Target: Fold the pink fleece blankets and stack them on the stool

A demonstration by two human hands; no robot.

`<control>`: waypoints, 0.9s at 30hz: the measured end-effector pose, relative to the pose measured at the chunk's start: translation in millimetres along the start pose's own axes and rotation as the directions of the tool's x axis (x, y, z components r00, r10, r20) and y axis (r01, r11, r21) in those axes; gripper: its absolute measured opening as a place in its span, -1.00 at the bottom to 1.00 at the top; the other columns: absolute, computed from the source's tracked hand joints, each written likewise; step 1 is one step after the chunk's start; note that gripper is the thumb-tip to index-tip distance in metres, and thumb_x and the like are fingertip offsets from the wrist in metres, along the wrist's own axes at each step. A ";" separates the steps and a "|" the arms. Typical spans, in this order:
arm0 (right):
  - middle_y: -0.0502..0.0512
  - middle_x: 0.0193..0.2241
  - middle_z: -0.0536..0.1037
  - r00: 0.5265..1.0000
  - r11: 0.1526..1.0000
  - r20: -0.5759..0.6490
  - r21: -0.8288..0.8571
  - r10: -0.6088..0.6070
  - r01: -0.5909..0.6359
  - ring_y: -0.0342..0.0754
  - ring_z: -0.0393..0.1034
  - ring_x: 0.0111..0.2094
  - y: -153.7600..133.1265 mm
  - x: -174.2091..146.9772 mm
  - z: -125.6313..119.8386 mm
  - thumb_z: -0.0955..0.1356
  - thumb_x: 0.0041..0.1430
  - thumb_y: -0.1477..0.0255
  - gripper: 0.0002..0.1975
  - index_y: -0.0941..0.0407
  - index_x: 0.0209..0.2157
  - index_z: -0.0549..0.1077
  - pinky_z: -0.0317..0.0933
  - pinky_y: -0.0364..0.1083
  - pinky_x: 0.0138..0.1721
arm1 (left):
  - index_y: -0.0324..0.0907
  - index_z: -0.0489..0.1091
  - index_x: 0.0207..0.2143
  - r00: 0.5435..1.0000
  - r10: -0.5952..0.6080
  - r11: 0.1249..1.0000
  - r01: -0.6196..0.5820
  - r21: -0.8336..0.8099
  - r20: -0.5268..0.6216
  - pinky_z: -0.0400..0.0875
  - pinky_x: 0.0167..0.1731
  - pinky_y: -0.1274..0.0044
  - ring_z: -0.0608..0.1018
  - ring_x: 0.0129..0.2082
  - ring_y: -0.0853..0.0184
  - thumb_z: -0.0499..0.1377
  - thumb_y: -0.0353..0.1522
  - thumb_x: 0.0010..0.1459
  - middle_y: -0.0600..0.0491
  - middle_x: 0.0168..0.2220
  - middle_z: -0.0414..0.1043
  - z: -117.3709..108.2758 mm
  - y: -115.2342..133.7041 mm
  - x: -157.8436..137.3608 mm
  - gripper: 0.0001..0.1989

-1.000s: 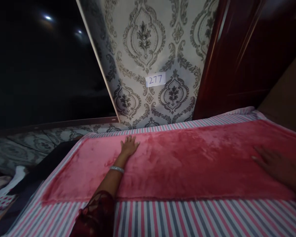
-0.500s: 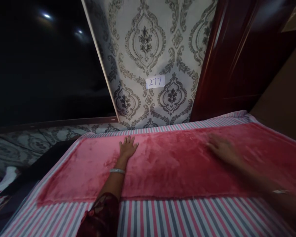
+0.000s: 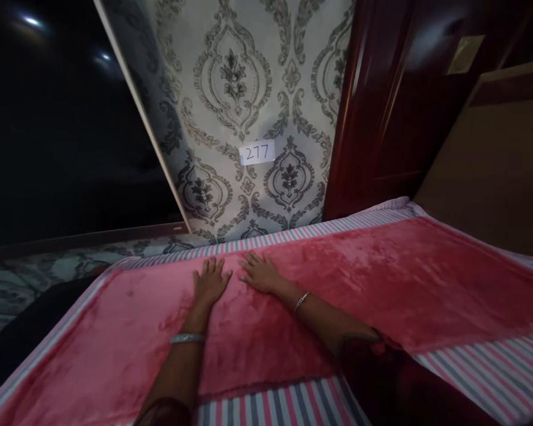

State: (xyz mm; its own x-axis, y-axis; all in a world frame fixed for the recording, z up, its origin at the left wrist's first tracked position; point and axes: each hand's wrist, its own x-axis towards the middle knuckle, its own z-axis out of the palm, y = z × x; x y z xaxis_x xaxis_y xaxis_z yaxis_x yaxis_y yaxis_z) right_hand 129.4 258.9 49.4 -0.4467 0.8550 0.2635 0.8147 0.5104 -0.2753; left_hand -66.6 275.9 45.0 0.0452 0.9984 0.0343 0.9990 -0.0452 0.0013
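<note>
A pink plush blanket [image 3: 350,278] lies spread in a long flat strip over a striped sheet [image 3: 266,408]. My left hand [image 3: 209,283] rests palm down near the blanket's far edge, fingers spread, holding nothing. Close to its right, my right hand [image 3: 260,273] also lies flat on the pile with its fingers apart. The two hands do not touch each other. Brushed patches of lighter and darker pink mark the plush surface.
Behind the surface rises a patterned wall [image 3: 231,118] bearing a paper label [image 3: 257,152] that reads 277. A large dark screen [image 3: 71,130] stands at the left. A dark red wooden panel [image 3: 382,118] and a brown board [image 3: 493,171] are at the right.
My right hand has swept left across the blanket to beside my left hand. The left hand stays flat on the plush. The view has shifted to the right.
</note>
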 end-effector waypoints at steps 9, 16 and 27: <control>0.12 0.38 0.05 0.987 0.993 0.127 -0.063 0.103 -0.095 0.22 -0.11 0.38 84.4 -21.7 -25.4 0.13 0.39 0.07 -0.41 0.00 0.34 0.16 -0.24 0.35 0.31 | -0.10 0.01 0.38 1.000 0.013 1.000 -0.013 0.010 -0.012 -0.02 0.24 -0.02 -0.03 0.41 0.05 -0.21 -0.11 0.35 -0.10 0.43 -0.15 -1.4 -0.6 2.7 -0.39; 0.15 0.38 0.03 0.931 0.916 0.060 -0.210 0.360 -0.341 0.19 -0.16 0.39 211.3 -95.2 -67.2 0.06 0.38 0.04 -0.38 -0.02 0.36 0.10 -0.26 0.35 0.30 | -0.13 0.01 0.38 1.000 0.008 0.999 -0.008 0.052 -0.006 -0.02 0.25 0.00 -0.03 0.41 0.08 -0.22 -0.15 0.35 -0.09 0.44 -0.17 -2.4 -1.9 4.8 -0.40; 0.09 0.39 0.01 0.815 0.781 -0.026 -0.268 0.579 -0.564 0.14 -0.20 0.40 346.5 -176.3 -126.9 0.03 0.37 0.06 -0.38 -0.05 0.37 0.07 -0.32 0.33 0.32 | -0.12 0.17 0.32 0.992 0.085 0.995 -0.080 0.065 -0.090 0.05 0.22 -0.02 0.07 0.39 0.09 -0.19 -0.25 0.28 -0.07 0.38 0.03 2.1 -13.7 12.3 -0.41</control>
State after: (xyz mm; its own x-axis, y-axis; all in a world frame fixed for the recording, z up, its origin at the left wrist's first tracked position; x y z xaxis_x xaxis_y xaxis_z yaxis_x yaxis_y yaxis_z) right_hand 537.3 273.3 24.8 0.1173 0.9899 0.0799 0.9875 -0.1077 -0.1155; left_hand -79.8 288.9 43.3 0.1299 0.9837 0.1240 0.9903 -0.1224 -0.0662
